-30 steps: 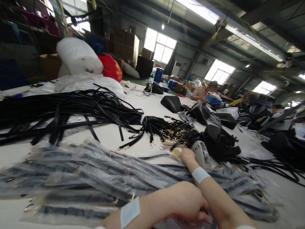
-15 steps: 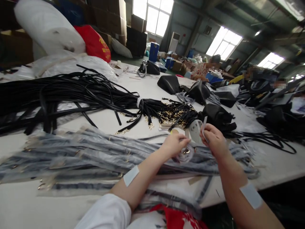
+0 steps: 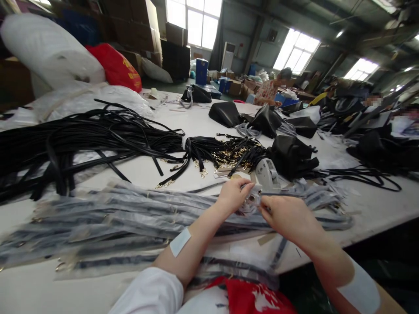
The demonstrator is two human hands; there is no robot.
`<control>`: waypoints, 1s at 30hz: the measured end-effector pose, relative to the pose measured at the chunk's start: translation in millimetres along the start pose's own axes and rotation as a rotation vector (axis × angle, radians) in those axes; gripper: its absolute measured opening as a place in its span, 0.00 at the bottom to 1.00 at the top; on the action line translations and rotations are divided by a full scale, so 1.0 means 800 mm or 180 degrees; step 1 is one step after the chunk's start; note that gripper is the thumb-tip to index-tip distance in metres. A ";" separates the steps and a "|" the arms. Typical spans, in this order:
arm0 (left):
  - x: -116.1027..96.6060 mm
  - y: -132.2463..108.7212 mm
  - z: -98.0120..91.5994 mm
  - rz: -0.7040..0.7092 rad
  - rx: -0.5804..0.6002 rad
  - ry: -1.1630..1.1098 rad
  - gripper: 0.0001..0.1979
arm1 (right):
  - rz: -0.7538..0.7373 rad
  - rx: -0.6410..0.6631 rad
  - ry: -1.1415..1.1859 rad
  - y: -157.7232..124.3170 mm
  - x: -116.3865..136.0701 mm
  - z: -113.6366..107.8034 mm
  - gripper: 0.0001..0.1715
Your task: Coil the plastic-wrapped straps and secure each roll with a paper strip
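Observation:
My left hand [image 3: 233, 195] pinches a coiled strap in clear plastic [image 3: 249, 206], with gold-coloured metal fittings showing through. My right hand [image 3: 288, 213] is closed, its thumb and fingertips at the coil's right side; the strip it held earlier is not distinguishable. Just behind stands a white tape dispenser [image 3: 266, 174]. Under and left of my hands lie several long dark straps in plastic sleeves [image 3: 137, 213]. Beyond them is a tied bundle of black straps [image 3: 131, 135], with gold clips [image 3: 235, 155] at its right end.
Black bags [image 3: 290, 155] with grey cords stand across the table [image 3: 170, 161]. At the far left are a large white roll [image 3: 55, 56] and a red bag [image 3: 114, 65]. A red printed cloth [image 3: 252, 296] lies at the near edge. A person [image 3: 266, 91] is at the back.
My right hand has come down and left from beside the tape dispenser to the wrapped coil. The pale strip in it has gone from sight. My left hand stays at the coil.

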State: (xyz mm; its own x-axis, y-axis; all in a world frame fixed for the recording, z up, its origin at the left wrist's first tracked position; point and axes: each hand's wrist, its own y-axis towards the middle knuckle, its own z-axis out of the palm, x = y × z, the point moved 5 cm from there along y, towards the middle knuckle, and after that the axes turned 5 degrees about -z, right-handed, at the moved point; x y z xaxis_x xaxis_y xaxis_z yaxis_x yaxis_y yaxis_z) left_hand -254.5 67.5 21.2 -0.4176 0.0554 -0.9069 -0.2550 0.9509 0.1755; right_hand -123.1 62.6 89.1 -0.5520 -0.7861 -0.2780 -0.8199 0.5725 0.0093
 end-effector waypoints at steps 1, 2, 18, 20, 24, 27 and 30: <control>-0.002 -0.002 0.004 0.0028 0.0057 0.0006 0.15 | 0.0052 0.0007 -0.0023 0.002 0.002 0.001 0.13; -0.004 -0.004 0.009 0.0054 0.0129 -0.0014 0.15 | 0.0119 0.0003 -0.0038 0.005 0.003 0.003 0.13; 0.002 -0.004 0.019 -0.0376 0.0680 -0.1690 0.21 | 0.0577 -0.0857 0.1613 -0.007 -0.044 0.001 0.12; -0.001 -0.007 0.021 -0.0279 0.0755 -0.1603 0.21 | 0.0599 -0.0806 0.2062 -0.003 -0.049 0.007 0.13; -0.010 -0.013 0.023 -0.0109 0.0899 -0.1312 0.21 | 0.0535 -0.0999 0.2783 0.002 -0.059 0.012 0.15; -0.020 -0.018 0.020 0.0044 0.0677 -0.1004 0.16 | 0.0520 -0.1148 0.3165 0.004 -0.065 0.025 0.15; -0.032 -0.022 0.017 0.0338 0.0447 -0.0756 0.09 | 0.0808 -0.0954 0.3941 0.008 -0.071 0.055 0.22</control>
State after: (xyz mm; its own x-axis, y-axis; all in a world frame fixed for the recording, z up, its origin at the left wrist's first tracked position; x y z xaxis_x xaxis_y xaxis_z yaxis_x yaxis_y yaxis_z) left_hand -227.5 53.1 36.1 -0.2156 0.2110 -0.9534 -0.0906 0.9678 0.2346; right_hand -90.4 121.3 62.4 -0.3366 -0.4477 0.8284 -0.5854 0.7886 0.1883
